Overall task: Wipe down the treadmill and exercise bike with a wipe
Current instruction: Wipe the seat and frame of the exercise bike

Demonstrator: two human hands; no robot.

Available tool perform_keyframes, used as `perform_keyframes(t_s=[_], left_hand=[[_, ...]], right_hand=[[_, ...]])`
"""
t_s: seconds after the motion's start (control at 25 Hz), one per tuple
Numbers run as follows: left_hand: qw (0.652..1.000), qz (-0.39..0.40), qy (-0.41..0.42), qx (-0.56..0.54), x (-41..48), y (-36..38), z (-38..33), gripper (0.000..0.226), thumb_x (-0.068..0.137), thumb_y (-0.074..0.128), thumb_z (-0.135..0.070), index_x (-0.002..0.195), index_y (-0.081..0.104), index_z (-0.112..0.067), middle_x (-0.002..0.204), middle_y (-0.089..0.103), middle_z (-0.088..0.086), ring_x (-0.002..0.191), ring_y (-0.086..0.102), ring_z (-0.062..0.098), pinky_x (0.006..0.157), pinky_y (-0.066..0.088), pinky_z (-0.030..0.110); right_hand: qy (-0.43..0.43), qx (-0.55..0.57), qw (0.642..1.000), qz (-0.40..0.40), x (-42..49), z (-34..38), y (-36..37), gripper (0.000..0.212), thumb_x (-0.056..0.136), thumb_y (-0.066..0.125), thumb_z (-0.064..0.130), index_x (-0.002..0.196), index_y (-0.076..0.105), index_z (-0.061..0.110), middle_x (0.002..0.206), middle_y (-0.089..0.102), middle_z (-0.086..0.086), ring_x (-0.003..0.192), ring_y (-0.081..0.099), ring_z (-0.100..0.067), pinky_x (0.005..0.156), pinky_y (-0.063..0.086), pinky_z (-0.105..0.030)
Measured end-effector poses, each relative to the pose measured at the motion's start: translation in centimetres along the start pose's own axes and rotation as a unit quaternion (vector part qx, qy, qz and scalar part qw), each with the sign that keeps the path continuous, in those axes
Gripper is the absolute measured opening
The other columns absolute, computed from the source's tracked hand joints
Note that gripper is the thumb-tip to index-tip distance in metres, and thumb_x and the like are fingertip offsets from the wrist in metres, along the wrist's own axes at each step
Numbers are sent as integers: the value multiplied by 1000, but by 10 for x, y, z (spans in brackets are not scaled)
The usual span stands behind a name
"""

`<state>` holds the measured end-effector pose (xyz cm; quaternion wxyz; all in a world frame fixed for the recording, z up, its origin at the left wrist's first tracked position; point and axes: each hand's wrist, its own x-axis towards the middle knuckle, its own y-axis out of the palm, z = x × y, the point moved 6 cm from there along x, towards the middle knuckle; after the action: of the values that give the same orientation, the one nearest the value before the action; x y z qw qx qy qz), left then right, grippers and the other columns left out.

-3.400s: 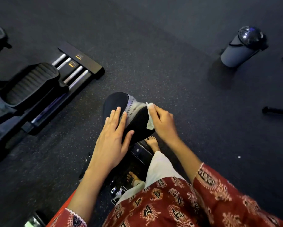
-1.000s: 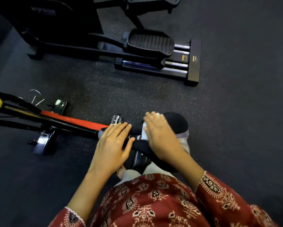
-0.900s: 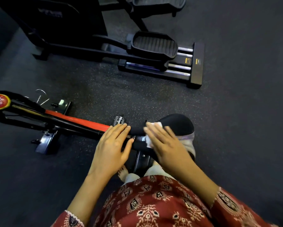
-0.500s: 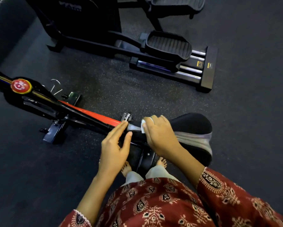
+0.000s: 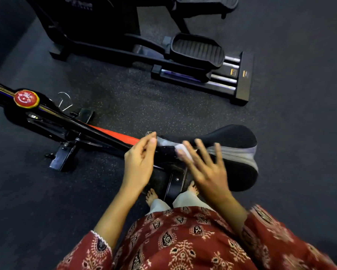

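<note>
Showing white and blurred, the wipe [image 5: 183,154] sits by the black saddle [image 5: 235,136].

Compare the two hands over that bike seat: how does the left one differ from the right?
The left hand has its fingers loosely bent, close together; the right hand has them straight and splayed. The right hand presses a white wipe against the saddle; the left hand holds nothing, by the saddle's nose. The right hand looks blurred, the left hand sharper. Both reach out of red patterned sleeves.
</note>
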<state>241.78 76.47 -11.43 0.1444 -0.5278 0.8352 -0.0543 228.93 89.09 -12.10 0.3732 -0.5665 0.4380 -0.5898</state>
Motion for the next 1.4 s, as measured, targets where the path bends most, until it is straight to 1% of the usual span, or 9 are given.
perform_keyframes(t_s=[0.16,0.28,0.4,0.56,0.76,0.92,1.08,1.16,1.4], left_hand=[[962,47,182,200,-11,10,-12,40,95,48,-30,122,62,-3,131,57,10,125,50,16,107,35,26],[907,86,296,287,-15,24,-15,43,94,46,-26,124,59,3,135,53,17,130,45,27,112,29,32],[877,96,352,312,-21,42,-22,42,93,46,-22,122,59,5,132,55,21,126,49,33,108,31,41],[861,98,350,356,-29,70,-23,44,93,45,-24,124,58,5,133,54,21,128,47,34,111,26,40],[860,92,295,406,-37,106,-24,50,94,40,-31,129,55,2,140,48,21,133,41,34,114,23,42],[863,79,264,424,-38,125,-27,54,95,36,-34,129,53,4,140,46,23,132,40,37,114,16,38],[872,59,239,422,-40,129,-28,52,95,35,-31,130,52,4,141,45,22,133,39,38,113,12,34],[874,49,235,422,-41,129,-27,53,96,34,-33,131,51,3,142,44,22,134,38,36,114,11,34],[879,22,211,428,-40,134,-28,56,95,34,-36,134,49,1,144,43,18,136,36,32,115,14,37]], right_hand=[[116,-36,993,2,-54,-37,-17,44,99,46,24,139,44,7,150,34,-18,142,27,-31,109,21,-62],[116,26,993,10,-31,-16,-3,50,94,51,3,141,35,-4,153,21,-23,144,22,-32,116,22,-50],[104,32,994,21,-3,2,5,40,103,34,6,142,37,-4,148,33,-25,139,33,-32,111,32,-50],[88,-27,994,60,-53,-31,-13,56,96,52,19,146,33,2,152,31,-19,142,30,-28,109,32,-53],[206,102,969,93,-93,-91,-23,60,104,21,44,152,14,8,160,5,-9,147,10,-25,118,14,-45],[236,139,955,114,-27,-102,-6,64,100,20,42,147,27,-1,156,17,-18,145,11,-28,117,5,-38],[31,147,977,154,-10,-81,-8,53,98,29,31,139,46,1,147,40,-16,136,37,-34,110,30,-49],[-21,146,976,158,-34,-98,-18,51,103,22,35,141,45,10,151,37,-8,139,33,-25,114,24,-44],[160,183,943,229,4,-143,1,51,105,20,32,152,17,13,161,6,-6,148,1,-23,117,-2,-34]])
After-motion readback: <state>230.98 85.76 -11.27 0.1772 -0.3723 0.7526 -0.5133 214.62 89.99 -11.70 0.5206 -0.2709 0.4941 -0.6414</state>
